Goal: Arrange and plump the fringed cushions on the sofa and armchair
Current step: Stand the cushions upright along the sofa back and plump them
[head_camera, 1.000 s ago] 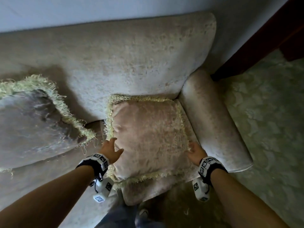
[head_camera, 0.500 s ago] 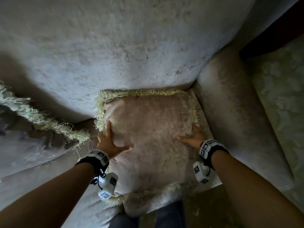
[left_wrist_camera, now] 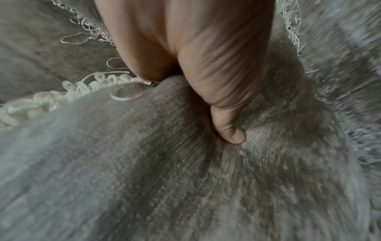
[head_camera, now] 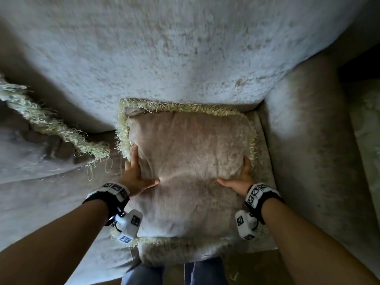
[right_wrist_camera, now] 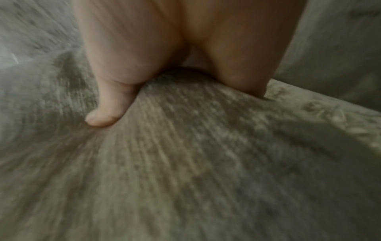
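A pinkish-beige fringed cushion lies flat on the armchair seat, creased and dented. The left hand and right hand press it, fingers spread.

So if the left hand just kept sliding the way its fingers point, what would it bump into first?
Probably the fringe along the cushion's left edge, then the sofa backrest behind it. The left hand lies flat on the cushion, fingers pointing up toward that corner; depth is hard to judge.

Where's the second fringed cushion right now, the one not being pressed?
Head view, far left: the second cushion lies on the sofa seat, left of the pressed cushion.
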`<state>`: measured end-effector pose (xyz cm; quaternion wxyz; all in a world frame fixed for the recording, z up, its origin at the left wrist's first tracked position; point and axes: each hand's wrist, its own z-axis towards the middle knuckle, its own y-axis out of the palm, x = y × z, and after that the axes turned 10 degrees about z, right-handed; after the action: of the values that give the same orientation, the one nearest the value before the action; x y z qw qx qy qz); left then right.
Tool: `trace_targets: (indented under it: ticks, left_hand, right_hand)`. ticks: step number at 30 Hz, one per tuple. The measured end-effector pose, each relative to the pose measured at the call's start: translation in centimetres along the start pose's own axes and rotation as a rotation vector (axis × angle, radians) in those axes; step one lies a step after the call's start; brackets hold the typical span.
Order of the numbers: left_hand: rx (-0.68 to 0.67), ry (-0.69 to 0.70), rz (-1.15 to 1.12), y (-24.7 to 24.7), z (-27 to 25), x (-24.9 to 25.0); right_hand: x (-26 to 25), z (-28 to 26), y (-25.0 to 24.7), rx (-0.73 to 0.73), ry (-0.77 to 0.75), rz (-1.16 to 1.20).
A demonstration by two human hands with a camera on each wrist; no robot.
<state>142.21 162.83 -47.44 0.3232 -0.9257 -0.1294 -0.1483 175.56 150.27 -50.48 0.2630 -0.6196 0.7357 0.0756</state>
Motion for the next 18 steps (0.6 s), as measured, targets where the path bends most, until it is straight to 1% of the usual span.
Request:
trace_targets:
  ticks: [4, 8, 12, 13, 15, 17, 18]
  left_hand:
    - [0.200, 0.126, -0.109, -0.2, -2.2, 0.1]
    - [0.293, 0.226, -0.132, -1.3, -5.2, 0.5]
    - [0.387, 0.238, -0.157, -3.9, -6.9, 1.8]
    - [0.428, 0.263, -0.173, -4.6, -7.0, 2.3]
    - [0.552, 0.315, -0.192, -6.3, -7.2, 3.7]
    - [0.655, 0.315, -0.212, -7.7, -6.7, 5.2]
    - [0.685, 0.305, -0.223, -8.1, -6.4, 6.0]
  right_hand:
    - [0.5, -1.9, -0.2, 0.013, -0.103, 0.051]
    - [-1.3, -4.7, -1.0, -0.008, -0.174, 0.079]
    - [-5.5, -6.9, -2.0, -0.003, -0.305, 0.096]
    - [-6.6, -7.1, -2.4, 0.011, -0.352, 0.096]
    - [-9.2, -7.4, -3.1, 0.038, -0.453, 0.097]
    - [-11.6, -7.4, -3.7, 0.068, -0.538, 0.094]
    - [-12.4, -7.2, -3.9, 0.078, -0.566, 0.092]
